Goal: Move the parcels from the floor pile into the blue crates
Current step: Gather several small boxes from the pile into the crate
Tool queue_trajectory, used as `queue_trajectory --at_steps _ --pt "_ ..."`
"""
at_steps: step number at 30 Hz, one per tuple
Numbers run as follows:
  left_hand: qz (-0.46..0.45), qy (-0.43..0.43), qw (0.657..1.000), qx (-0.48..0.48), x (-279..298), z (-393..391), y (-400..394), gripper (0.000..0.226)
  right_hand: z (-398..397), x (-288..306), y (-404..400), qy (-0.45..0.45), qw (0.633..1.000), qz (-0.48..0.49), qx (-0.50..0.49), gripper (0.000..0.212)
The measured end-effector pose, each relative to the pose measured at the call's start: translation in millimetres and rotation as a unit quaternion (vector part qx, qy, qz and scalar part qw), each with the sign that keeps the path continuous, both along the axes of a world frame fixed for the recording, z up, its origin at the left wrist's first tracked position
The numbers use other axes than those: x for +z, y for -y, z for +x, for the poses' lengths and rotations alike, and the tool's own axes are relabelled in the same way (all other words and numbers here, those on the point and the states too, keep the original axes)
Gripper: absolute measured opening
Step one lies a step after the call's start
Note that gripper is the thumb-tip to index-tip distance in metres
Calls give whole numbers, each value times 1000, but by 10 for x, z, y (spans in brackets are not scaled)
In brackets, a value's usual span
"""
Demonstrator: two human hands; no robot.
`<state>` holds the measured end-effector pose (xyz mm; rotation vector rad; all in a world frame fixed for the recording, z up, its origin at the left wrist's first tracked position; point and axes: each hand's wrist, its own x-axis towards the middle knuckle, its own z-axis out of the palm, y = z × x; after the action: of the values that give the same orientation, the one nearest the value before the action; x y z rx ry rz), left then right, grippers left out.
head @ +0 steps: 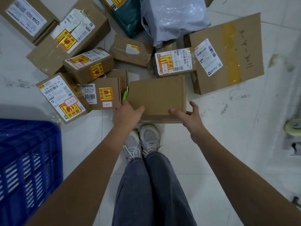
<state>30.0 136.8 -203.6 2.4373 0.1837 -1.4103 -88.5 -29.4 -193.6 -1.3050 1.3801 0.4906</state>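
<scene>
The blue crate point(29, 162) stood at the far left, beside the left arm. The left hand point(126, 111) pressed the plain cardboard box's point(157, 95) near-left corner, its grip unclear, something green by its fingers. The box lay on the floor, long axis left to right. The right hand point(189, 117), released, touched its near-right corner.

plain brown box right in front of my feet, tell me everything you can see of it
The plain brown box is a flat corrugated cardboard carton, closed, with no label or tape on its top face. It lies flat on the white tiled floor at the near edge of the pile. The left hand, holding a green pen, is at its left near corner; the right hand reaches its right near corner, thumb on top. No full grip shows yet.
</scene>
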Motion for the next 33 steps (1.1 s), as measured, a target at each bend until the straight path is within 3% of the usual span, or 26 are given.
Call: queue_trajectory --at_steps 2,6,10,14,17,20,21,23,25,26,29,30,33 --pt "1 -4 1000 -17 165 -10 115 65 26 130 -138 -2 994 -87 61 110" --pt "-124 28 986 103 612 16 496 74 183 459 -598 76 933 -309 170 112" --pt "-102 95 978 153 878 113 684 91 378 632 -922 153 895 -391 149 83" --pt "-33 92 975 202 867 266 630 118 446 599 -1021 221 817 -476 239 56" --pt "-15 73 962 263 803 438 528 135 415 526 -1048 258 766 -500 311 55" --pt "-24 17 949 312 730 490 425 115 349 520 -1029 264 730 -503 380 71" --pt "-43 9 942 331 694 492 351 104 320 544 -1019 286 742 -470 382 75" --pt "-95 7 934 345 623 492 125 89 289 654 -983 334 839 -320 286 78" --pt "-145 -3 929 342 615 489 -193 83 272 758 -854 310 925 -187 113 69" --pt "-174 -23 919 354 636 479 -358 82 274 768 -729 265 947 -165 70 68" --pt "-281 -70 871 397 721 398 -817 63 318 757 -260 84 975 -165 126 75" --pt "-307 -73 862 397 765 377 -939 60 349 754 -139 53 980 -126 142 79" --pt "-368 -101 837 392 893 357 -1195 75 458 822 -49 83 978 171 91 88"
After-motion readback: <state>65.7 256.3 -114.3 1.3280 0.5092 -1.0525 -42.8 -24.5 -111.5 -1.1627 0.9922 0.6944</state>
